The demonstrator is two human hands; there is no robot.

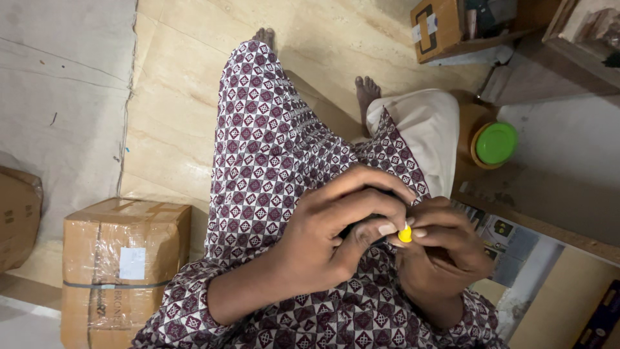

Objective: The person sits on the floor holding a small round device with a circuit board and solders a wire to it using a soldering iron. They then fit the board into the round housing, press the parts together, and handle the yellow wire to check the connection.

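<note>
Nearest the camera are the person's two hands, raised over the lap. The left hand (336,232) curls around a dark object (368,226), of which only a narrow sliver shows between the fingers; its shape and kind cannot be made out. The grip of this hand is clenched on that object. The right hand (445,249) meets it from the other side, thumb and forefinger pinched on a small yellow piece (405,234), which sits at the end of the dark object, between the fingertips of both hands. Whether the yellow piece is joined to the dark object or only touching it cannot be told.

Both forearms emerge from sleeves of a maroon-and-white patterned garment (271,148), which covers the lap and one leg. A cream cloth (423,132) covers the other leg. Two bare feet rest on the tiled floor (174,97); the farther foot (263,35) is mostly hidden by the patterned leg, the other foot (366,90) shows its toes.

Count of surrounding items: one taped cardboard box (123,258) with one white label, on the floor at the left; a second box (16,213), cut off by the frame edge; one round container with a green lid (495,143), at the right; one brown carton (438,29) at the top right, partly cut off.
</note>
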